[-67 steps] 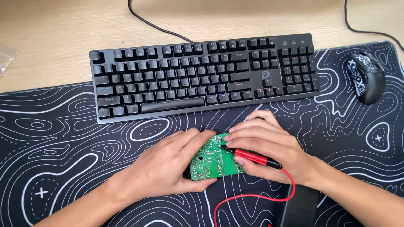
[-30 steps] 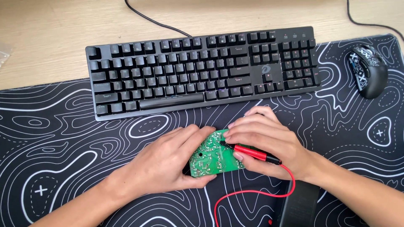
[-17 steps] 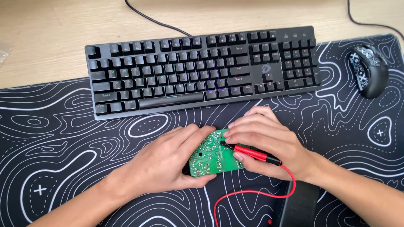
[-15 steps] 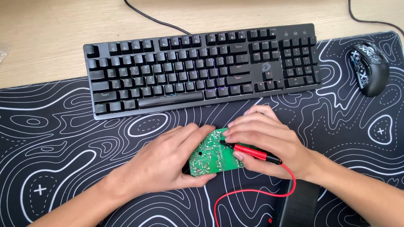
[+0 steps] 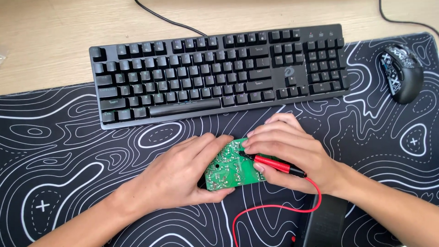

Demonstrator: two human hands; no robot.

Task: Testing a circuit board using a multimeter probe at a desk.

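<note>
Pale wood formed the surface (image 5: 55,41), and a black mat (image 5: 68,160) with white contour lines covered most of its near part. On the far edge of that mat sat a black keyboard (image 5: 219,73), its long side running left to right, with a dark patterned mouse (image 5: 403,66) well apart at the far right.

I noted the left hand (image 5: 178,176) cupped around a green circuit board (image 5: 233,164), which was held just above or on the mat near the middle of the view, close in front of the keyboard. The grip was closed on the board: thumb along the near edge, fingers curled over the left and far edges. The solder side faced up. The board's long axis ran from near left to far right, slightly tilted.

The right hand (image 5: 288,155) held a red probe (image 5: 274,164) in a narrow pinch, thumb beneath and fingers folded over the top. The probe's long axis lay nearly level across the view, its dark tip pointing left and touching the board's upper face near its right part. Its rear end pointed right, where a red lead (image 5: 274,208) left it, looped down and back to the left across the mat. A dark oblong object (image 5: 327,224) lay just beside the right forearm at the bottom edge; I could not tell what it was.
</note>
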